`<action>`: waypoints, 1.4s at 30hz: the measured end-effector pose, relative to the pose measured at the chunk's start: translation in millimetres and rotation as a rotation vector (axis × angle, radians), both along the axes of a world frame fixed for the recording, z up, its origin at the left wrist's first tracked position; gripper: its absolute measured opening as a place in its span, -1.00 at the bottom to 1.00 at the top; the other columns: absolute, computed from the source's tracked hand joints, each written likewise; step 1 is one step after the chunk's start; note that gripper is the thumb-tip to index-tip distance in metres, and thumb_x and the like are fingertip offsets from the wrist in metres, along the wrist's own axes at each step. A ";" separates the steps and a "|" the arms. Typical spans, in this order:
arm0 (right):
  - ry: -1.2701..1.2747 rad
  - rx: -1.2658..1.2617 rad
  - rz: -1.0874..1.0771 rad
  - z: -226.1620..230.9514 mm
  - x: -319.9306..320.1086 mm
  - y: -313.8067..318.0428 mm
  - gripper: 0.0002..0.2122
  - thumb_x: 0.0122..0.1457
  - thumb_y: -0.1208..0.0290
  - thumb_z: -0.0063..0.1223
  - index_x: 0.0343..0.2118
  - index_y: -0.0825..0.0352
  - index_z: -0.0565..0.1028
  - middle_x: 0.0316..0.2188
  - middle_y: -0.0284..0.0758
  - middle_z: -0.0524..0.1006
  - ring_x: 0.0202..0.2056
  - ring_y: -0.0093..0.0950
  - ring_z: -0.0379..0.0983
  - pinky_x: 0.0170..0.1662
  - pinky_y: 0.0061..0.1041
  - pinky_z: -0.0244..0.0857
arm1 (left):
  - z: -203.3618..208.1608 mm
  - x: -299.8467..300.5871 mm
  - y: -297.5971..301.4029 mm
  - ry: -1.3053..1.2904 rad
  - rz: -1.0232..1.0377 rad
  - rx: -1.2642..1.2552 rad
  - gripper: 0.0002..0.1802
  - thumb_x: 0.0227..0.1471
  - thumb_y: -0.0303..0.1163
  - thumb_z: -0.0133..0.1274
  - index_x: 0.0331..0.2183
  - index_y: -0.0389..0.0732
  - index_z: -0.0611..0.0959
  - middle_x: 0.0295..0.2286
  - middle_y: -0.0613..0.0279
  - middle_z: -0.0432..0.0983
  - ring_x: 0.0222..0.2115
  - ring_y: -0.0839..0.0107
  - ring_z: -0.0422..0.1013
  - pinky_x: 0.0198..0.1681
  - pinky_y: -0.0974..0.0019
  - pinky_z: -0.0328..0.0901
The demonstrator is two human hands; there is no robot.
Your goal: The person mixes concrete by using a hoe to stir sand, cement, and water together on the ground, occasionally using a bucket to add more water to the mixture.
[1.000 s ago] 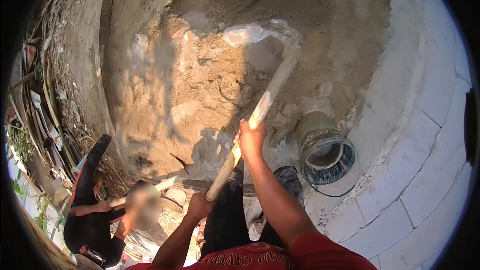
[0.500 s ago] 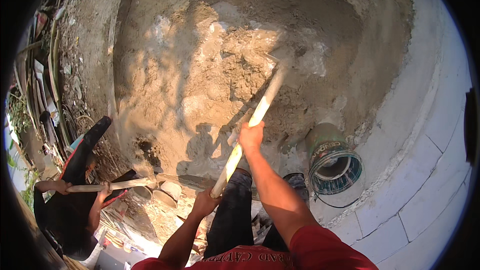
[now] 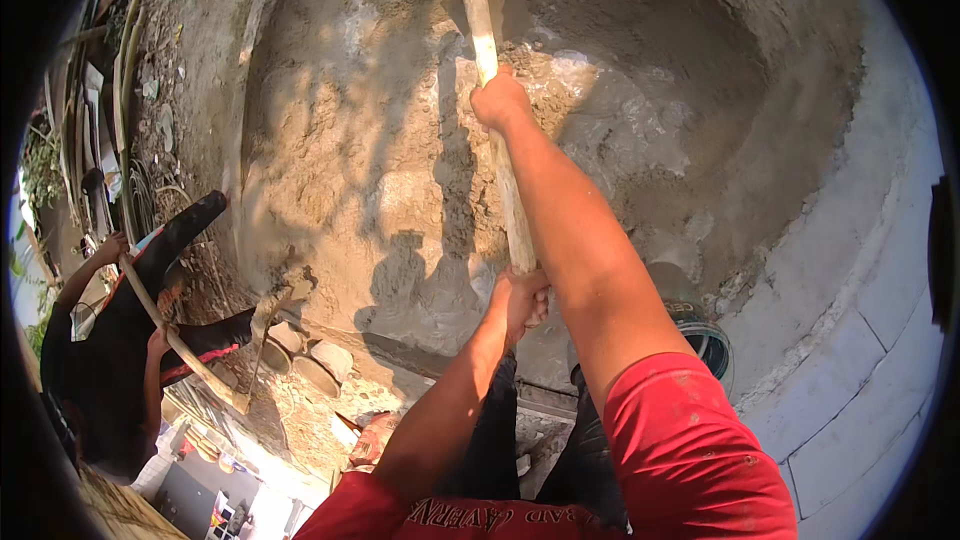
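My right hand [image 3: 501, 101] is closed around the upper part of a hoe's pale wooden handle [image 3: 510, 200]. Lower down, close to my legs, my left hand [image 3: 518, 302] grips the same handle near its butt end. The hoe's flat, mud-coloured blade [image 3: 513, 8] is at the far end, raised over the far part of a wet, grey-brown mortar mix [image 3: 340, 175]. Below it, the mix is lumpy, with pale wet patches. Shadows of me and the hoe fall across it.
At left, a co-worker in dark clothes [image 3: 75, 370] holds another hoe [image 3: 190, 360]. A bucket [image 3: 712, 348] stands at right, partly hidden by my sleeve. Bowls [image 3: 315, 375] lie near the left. A board [image 3: 255, 50] edges the mix; a pale block wall [image 3: 830, 370] curves along the right.
The hoe has come up out of the mix and swung farther away and left. Both my hands have moved forward with it. The co-worker's hoe has also changed its angle.
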State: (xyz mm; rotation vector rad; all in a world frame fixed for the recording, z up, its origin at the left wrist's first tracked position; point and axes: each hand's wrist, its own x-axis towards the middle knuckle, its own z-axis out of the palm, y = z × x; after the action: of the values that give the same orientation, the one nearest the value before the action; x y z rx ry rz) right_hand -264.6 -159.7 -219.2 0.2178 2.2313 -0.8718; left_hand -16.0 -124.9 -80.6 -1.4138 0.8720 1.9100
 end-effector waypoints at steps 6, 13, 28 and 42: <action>-0.388 -0.132 -0.226 43.5 194.6 61.2 -0.64 0.19 0.44 -0.03 -0.03 0.46 0.17 -0.46 0.01 0.55 -0.59 -0.22 0.55 -0.49 -0.25 0.45 | 91.1 157.9 26.0 -0.312 -0.188 -0.032 -0.76 -0.03 -0.43 0.23 -0.35 -0.20 0.46 -0.66 0.36 0.33 -0.74 0.52 0.26 -0.68 0.37 0.22; -0.492 -0.257 -0.718 130.4 297.0 165.5 -0.71 0.18 0.50 0.03 -0.10 0.29 0.19 -0.60 -0.33 0.34 -0.75 -0.50 0.29 -0.71 -0.43 0.27 | 163.6 239.9 71.6 -0.216 -0.730 -0.160 -0.52 -0.03 -0.27 0.23 -0.07 -0.29 0.59 -0.31 -0.04 0.64 -0.26 0.16 0.60 -0.18 0.16 0.44; -0.413 -0.199 -0.979 49.2 285.0 143.3 -0.64 0.12 0.50 -0.02 -0.04 0.44 0.21 -0.64 -0.22 0.39 -0.74 -0.40 0.37 -0.70 -0.34 0.32 | 146.3 158.4 -28.0 -0.231 -1.073 -0.231 -0.49 -0.08 -0.26 0.30 -0.15 -0.38 0.57 -0.58 0.13 0.54 -0.66 0.42 0.43 -0.56 0.28 0.33; -0.067 -0.350 -1.469 58.4 215.7 416.9 -0.90 0.22 0.45 -0.03 -0.37 0.30 0.30 -0.60 -0.37 0.32 -0.64 -0.52 0.28 -0.58 -0.49 0.31 | 42.5 79.3 134.9 0.483 -1.471 -0.374 -0.67 -0.06 -0.35 0.11 -0.20 -0.28 0.59 -0.38 -0.28 0.58 -0.27 -0.20 0.52 -0.15 -0.11 0.40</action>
State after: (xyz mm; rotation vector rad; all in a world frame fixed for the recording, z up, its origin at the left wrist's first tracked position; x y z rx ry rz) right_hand -48.9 257.2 -160.8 1.7730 1.5252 -1.8613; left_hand 63.3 9.9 -38.1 -0.1196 1.8364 0.8742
